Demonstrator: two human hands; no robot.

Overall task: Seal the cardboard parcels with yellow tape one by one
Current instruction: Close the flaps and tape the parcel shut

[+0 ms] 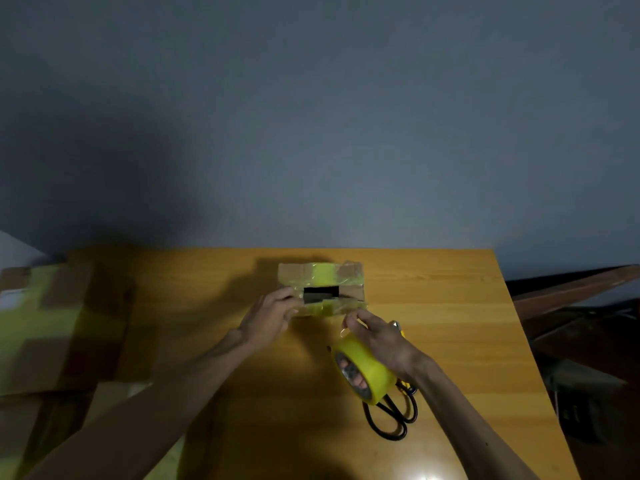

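Observation:
A small cardboard parcel [349, 271] lies on the wooden table [450, 306], crossed by yellow tape strips, with a dark gap showing in its top. My left hand [268, 315] holds the parcel's near left corner, fingers curled on its edge. My right hand [379, 336] grips a roll of yellow tape [369, 368], with fingers through its core. Thumb and forefinger pinch the free tape end at the parcel's near right edge.
Scissors with black handles [391, 420] lie on the table under and behind the tape roll. Larger cardboard boxes [52, 327] with yellow tape stand stacked to the left of the table. Dark furniture [581, 323] sits beyond the table's right edge.

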